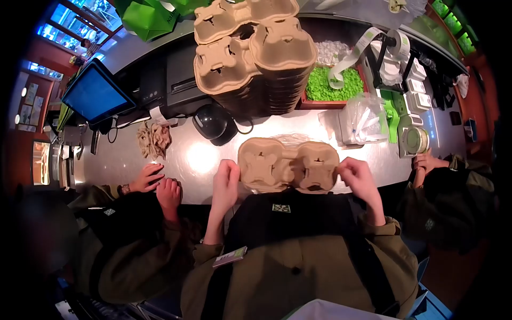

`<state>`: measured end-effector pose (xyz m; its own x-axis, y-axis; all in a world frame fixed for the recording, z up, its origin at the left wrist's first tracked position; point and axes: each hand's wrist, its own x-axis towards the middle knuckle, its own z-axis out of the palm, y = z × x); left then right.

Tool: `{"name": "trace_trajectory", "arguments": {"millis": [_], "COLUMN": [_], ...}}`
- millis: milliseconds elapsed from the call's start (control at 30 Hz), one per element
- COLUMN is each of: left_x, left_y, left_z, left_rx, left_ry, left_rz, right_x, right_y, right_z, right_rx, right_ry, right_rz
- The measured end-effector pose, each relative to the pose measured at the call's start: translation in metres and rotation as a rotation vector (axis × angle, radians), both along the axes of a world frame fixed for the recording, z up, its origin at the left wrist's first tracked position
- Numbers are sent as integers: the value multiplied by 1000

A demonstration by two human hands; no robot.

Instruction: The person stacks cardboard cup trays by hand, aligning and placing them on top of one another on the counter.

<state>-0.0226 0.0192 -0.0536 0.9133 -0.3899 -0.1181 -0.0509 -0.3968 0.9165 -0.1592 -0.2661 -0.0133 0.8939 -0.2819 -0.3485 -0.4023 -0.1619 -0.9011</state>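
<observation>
A brown molded-pulp cup carrier (290, 165) with two cup wells lies in front of me at the counter's near edge. Crinkled clear plastic (290, 140) shows along its far side and partly under it. My left hand (226, 180) is closed at the carrier's left end, fingers curled against the rim. At the opposite end, my right hand (356, 177) is pinched, fingertips touching the right rim. Whether either hand also grips some of the plastic cannot be made out.
A tall stack of cup carriers (256, 66) stands behind, beside a black scanner (213, 122). Further right are a green planter box (335, 82) and a clear bag (364, 120). Crumpled brown paper (153, 140) and a screen (98, 96) are left. Co-workers' hands (152, 181) rest on both sides.
</observation>
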Motion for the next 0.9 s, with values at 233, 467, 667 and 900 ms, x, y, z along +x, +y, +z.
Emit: {"name": "trace_trajectory", "arguments": {"millis": [233,467,667,900], "left_x": [-3,-33,-18,51], "left_y": [3,-2,-7,-31], "left_z": [0,1,38,113], "left_rx": [20,-95,-275,-815], "left_ry": [-79,18,-62,-296], "left_rz": [14,52,276,291], "right_x": [-11,-26,-7,112], "right_y": [15,22,4,73], "right_z": [-29,-35,12,75], "right_rx": [65,283,505,604], "right_ry": [-24,-90,3,-507], "right_rz": [-134,-309,108,182]}}
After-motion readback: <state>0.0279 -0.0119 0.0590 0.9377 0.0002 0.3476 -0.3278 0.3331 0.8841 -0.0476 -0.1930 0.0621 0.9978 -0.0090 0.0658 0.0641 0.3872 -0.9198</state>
